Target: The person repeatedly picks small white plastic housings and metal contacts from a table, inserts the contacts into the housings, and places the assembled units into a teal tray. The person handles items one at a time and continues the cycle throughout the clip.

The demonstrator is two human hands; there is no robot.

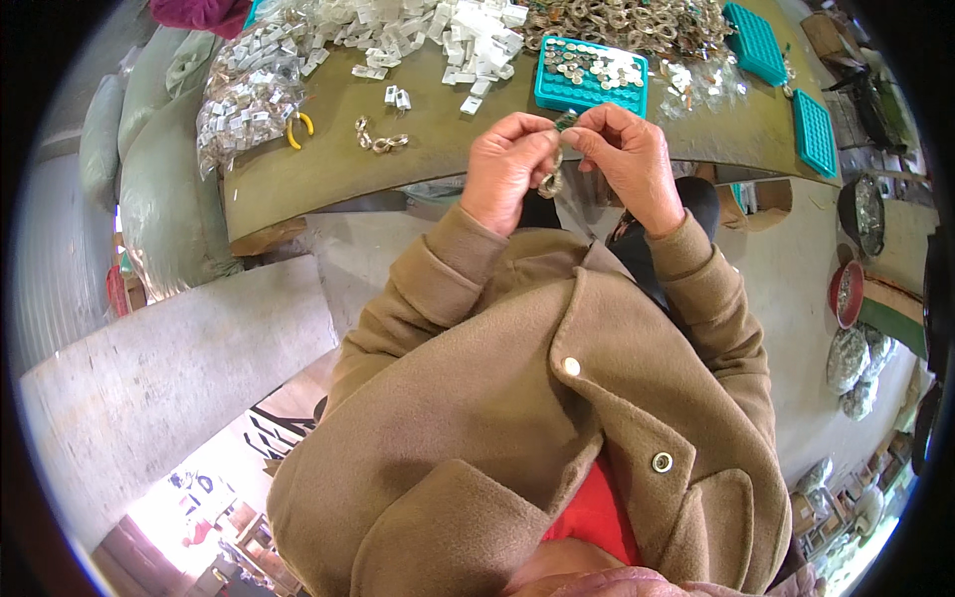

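Note:
Just in front of the table's near edge, my left hand [505,171] and my right hand [637,167] meet at the fingertips. Between them is a small coiled wire bundle [551,183] with a dark green end, pinched by both hands. Its tan loops hang below my left fingers. Right behind my hands stands a teal tray [550,99] with many small round silvery discs [594,64] on it. Two loose wire coils [382,143] lie on the table to the left, near a few small white plastic pieces [397,98].
A heap of white plastic pieces [477,40] and a pile of wire coils [637,20] cover the table's [438,157] back. On the left are a filled clear bag [244,114] and yellow-handled pliers [299,130]. More teal trays [816,134] stand right; large sacks [174,199] flank the table.

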